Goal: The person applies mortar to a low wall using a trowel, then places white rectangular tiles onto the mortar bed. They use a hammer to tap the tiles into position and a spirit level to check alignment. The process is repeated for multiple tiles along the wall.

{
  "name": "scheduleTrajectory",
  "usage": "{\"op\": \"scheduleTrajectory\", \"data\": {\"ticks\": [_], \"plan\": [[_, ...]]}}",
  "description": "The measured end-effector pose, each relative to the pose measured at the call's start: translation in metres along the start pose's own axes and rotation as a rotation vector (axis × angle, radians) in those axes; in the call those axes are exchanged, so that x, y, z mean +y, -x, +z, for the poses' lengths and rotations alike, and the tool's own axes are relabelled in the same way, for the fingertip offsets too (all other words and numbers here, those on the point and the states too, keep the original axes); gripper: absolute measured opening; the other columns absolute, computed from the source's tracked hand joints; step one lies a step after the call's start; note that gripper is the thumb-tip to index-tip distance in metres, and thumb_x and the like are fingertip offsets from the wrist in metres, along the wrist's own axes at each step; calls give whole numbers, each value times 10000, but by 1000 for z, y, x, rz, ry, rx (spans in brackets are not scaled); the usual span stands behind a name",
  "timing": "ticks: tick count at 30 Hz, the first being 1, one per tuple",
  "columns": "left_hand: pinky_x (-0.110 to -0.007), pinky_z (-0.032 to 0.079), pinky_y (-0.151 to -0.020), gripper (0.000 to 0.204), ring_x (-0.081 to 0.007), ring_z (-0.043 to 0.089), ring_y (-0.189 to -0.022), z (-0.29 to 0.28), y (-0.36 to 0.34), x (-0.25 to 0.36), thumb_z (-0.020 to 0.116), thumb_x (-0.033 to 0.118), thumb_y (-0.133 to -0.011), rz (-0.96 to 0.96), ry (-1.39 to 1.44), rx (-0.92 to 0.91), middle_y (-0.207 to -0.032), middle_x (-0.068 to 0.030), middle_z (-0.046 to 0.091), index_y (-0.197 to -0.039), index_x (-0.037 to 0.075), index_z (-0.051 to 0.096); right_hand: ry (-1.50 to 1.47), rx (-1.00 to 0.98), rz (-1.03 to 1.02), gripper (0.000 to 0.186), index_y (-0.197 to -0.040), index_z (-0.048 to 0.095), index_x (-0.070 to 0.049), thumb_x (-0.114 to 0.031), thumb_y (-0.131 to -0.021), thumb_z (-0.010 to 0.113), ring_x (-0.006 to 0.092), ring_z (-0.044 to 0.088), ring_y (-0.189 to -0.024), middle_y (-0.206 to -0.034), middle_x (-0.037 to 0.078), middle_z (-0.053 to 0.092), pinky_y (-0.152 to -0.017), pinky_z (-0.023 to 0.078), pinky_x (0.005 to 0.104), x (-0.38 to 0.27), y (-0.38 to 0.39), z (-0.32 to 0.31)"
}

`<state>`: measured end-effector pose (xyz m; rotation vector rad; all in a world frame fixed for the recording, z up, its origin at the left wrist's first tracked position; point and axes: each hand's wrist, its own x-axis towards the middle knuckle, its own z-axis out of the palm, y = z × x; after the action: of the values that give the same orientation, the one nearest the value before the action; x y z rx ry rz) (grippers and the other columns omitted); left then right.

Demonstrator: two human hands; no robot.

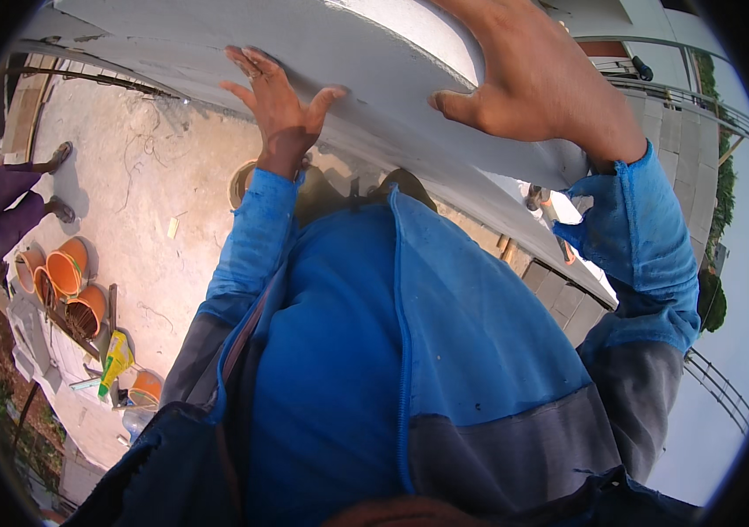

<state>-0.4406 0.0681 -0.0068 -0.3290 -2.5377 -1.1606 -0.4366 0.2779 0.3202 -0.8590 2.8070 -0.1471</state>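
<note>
A long grey-white wall or slab point(383, 97) with a smooth face and a pale top edge crosses in front of me. My left hand point(282, 114) is open, its fingers spread against or close to the slab's lower face, with pale smudges on the fingertips. Further right, my right hand point(541, 83) lies over the slab near its upper edge, thumb stretched out. The fingertips of that hand run past the top of the picture. No tool shows in either hand. Both sleeves are blue and dark grey.
Several orange buckets point(67, 266) stand on the concrete floor point(155, 176) at left, near a yellow-green bag point(116, 360). A person in purple trousers point(14, 198) is at the far left. An orange-handled tool point(565, 246) lies at right, near grey blocks point(682, 167).
</note>
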Motion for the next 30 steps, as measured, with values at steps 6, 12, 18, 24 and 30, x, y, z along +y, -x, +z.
{"op": "scheduleTrajectory", "data": {"ticks": [6, 12, 18, 24, 30], "plan": [[-750, -156, -1201, 1475, -482, -209, -1603, 5, 1, -3, 648, 841, -839, 73, 28, 45, -1705, -338, -243, -1630, -17, -255, 16, 11, -2, 795, -1470, 555, -5, -369, -817, 826, 445, 637, -1169, -1303, 294, 611, -971, 549, 499, 0, 5, -1], [-742, -169, -1201, 1504, -474, -147, -1619, 1, 2, 7, 495, 970, -800, 10, 19, 55, -1690, -395, -193, -1632, -101, -156, 33, 39, -36, 760, -1455, 588, -21, -398, -839, 826, 421, 665, -1144, -1291, 268, 638, -932, 574, 490, 1, 10, 7], [-696, -127, -1242, 1329, -445, -66, -1641, -6, -1, 26, 517, 869, -911, 38, -58, 77, -1734, -359, -40, -1658, -114, 23, 119, 218, -84, 727, -1439, 622, -36, -428, -861, 825, 397, 693, -1119, -1279, 242, 664, -892, 599, 481, 10, 41, 6], [-625, 20, -1294, 1016, -420, 63, -1648, -69, 22, 82, 457, 680, -1072, -268, 256, 203, -1759, -294, 98, -1696, -27, 78, -79, 462, -326, 605, -1371, 680, -45, -406, -902, 806, 370, 726, -1074, -1232, 218, 697, -870, 616, 467, -11, 211, -12], [-724, 44, -1249, 1221, -487, -54, -1628, -94, -4, 161, 606, 782, -922, -455, 780, 262, -1763, -296, -51, -1721, 66, 22, -490, 201, 282, 388, -1288, 708, -4, -206, -959, 741, 404, 655, -1162, -1240, 238, 679, -1009, 529, 469, 20, 428, 114]]}}
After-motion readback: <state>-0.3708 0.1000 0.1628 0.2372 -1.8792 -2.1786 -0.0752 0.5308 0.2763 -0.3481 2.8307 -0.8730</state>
